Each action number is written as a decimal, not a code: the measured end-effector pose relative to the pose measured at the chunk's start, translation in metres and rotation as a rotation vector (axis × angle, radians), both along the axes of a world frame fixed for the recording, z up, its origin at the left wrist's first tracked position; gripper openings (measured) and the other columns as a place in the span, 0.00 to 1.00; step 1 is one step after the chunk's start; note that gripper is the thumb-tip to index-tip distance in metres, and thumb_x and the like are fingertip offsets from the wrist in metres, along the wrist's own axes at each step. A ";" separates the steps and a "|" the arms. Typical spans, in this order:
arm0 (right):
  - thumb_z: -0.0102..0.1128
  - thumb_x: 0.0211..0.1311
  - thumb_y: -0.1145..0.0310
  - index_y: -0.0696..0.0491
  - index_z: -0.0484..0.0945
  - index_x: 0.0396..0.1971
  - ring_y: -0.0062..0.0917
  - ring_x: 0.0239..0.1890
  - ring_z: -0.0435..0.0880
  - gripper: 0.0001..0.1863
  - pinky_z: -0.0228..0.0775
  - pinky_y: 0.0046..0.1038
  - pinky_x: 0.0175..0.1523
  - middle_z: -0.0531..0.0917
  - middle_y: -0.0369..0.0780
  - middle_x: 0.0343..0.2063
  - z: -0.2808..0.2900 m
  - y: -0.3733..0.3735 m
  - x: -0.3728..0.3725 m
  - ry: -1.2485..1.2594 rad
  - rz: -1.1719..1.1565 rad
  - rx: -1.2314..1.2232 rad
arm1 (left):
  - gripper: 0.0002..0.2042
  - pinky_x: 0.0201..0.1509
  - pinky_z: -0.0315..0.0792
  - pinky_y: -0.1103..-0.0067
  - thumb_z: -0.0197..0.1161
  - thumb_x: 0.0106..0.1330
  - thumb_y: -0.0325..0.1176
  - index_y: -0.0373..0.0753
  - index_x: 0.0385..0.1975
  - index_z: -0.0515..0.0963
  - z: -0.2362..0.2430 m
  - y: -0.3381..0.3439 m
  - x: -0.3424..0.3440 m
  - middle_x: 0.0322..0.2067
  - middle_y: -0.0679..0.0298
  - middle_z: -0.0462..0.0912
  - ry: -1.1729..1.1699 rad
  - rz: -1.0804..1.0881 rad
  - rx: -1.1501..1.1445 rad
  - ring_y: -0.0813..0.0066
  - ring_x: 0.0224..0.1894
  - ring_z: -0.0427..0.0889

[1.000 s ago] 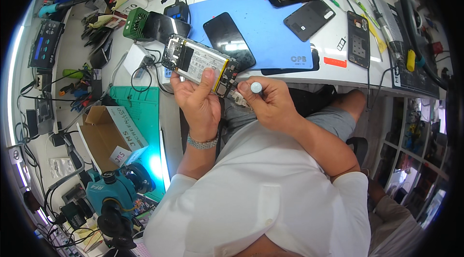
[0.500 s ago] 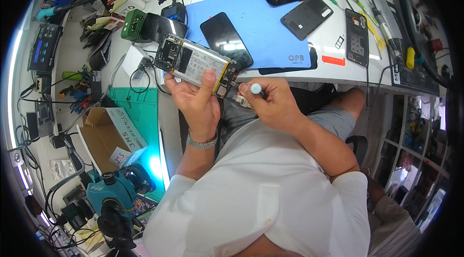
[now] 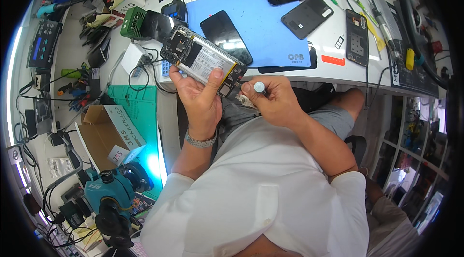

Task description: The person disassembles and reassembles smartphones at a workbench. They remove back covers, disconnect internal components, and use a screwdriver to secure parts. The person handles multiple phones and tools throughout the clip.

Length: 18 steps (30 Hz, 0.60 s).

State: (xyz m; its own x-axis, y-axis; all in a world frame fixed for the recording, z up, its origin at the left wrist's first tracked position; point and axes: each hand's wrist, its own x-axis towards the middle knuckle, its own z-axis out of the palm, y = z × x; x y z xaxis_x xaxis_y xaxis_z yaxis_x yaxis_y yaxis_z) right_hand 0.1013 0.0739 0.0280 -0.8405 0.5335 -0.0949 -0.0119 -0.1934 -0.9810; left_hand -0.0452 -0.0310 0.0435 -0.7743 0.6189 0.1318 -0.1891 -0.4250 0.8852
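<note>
An opened smartphone (image 3: 205, 61) lies tilted in my left hand (image 3: 200, 104), with its silver battery and inner boards bare. My left thumb presses on the edge beside the battery; the fingers go underneath. My right hand (image 3: 276, 101) is closed at the phone's lower right end. Between its thumb and fingers stands a slim tool with a round pale cap (image 3: 259, 87), seen almost end-on, so its tip is hidden. Under the right fingers shows a small pale metallic piece (image 3: 245, 100); its kind I cannot make out.
A blue mat (image 3: 270, 39) bears a dark phone (image 3: 226, 37) and a back cover (image 3: 307, 17). Left are an open cardboard box (image 3: 104, 136), a green mat (image 3: 137, 104) and a teal microscope (image 3: 108, 194). Far right lies a phone frame (image 3: 356, 37).
The phone has tipped a little, its lower end shifting right and its battery side turning more to view. My right hand has moved slightly right with the tool.
</note>
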 end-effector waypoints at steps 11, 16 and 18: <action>0.67 0.75 0.67 0.59 0.87 0.36 0.11 0.28 0.72 0.11 0.66 0.23 0.31 0.82 0.32 0.24 -0.003 -0.004 -0.002 -0.046 -0.013 0.081 | 0.38 0.65 0.81 0.67 0.66 0.69 0.13 0.42 0.71 0.50 -0.002 -0.002 0.000 0.57 0.54 0.79 -0.118 -0.076 0.009 0.66 0.59 0.84; 0.66 0.77 0.66 0.59 0.87 0.35 0.10 0.29 0.73 0.12 0.66 0.21 0.33 0.82 0.29 0.26 -0.014 -0.001 0.014 -0.080 0.051 -0.033 | 0.37 0.66 0.81 0.59 0.62 0.67 0.14 0.50 0.70 0.52 0.001 0.013 0.008 0.62 0.47 0.75 -0.212 -0.174 0.151 0.55 0.62 0.84; 0.65 0.78 0.66 0.60 0.86 0.35 0.10 0.30 0.73 0.13 0.66 0.19 0.35 0.82 0.28 0.27 -0.011 -0.001 0.018 -0.067 0.117 -0.083 | 0.36 0.69 0.78 0.51 0.58 0.67 0.15 0.51 0.71 0.53 0.001 0.016 0.015 0.64 0.40 0.73 -0.280 -0.267 0.242 0.43 0.64 0.82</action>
State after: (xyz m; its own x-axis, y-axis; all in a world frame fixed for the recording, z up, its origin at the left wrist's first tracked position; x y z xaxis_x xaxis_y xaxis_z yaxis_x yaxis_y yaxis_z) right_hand 0.1197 0.0726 0.0172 -0.8867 0.4205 -0.1923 0.0800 -0.2701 -0.9595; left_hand -0.0306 -0.0145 0.0444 -0.6186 0.7785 0.1058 -0.5378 -0.5177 0.6654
